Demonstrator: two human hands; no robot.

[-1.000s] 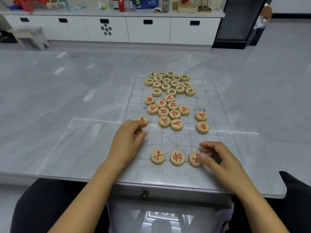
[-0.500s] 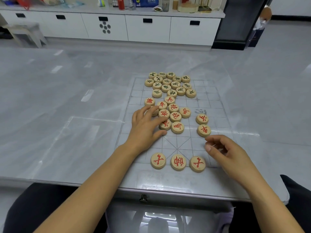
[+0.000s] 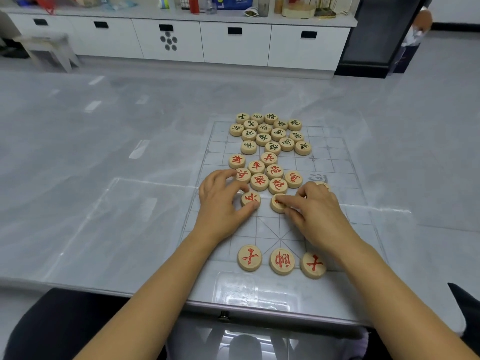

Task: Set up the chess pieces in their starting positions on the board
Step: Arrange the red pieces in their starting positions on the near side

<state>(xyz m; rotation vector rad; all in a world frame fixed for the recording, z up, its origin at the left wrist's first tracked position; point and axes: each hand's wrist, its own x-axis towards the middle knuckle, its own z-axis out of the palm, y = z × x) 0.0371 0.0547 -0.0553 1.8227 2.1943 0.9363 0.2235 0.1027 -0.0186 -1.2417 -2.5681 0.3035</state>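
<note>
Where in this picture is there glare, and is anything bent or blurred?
Head view: pale glare streaks lie on the grey table left of the board; the wide lens slightly bows the white cabinet line; marks read sharp on the soldier piece the left hand pinches, but the right hand half covers its red piece.

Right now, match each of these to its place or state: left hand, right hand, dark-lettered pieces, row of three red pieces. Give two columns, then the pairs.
1. left hand
2. right hand
3. dark-lettered pieces
4. row of three red pieces

A. bunched at the far end of the board
B. pinches the half-covered red piece
C. lined up along the board's near edge
D. pinches the fully shown red piece

Pairs: 1-D, 2-B, 3-A, 4-C
</note>
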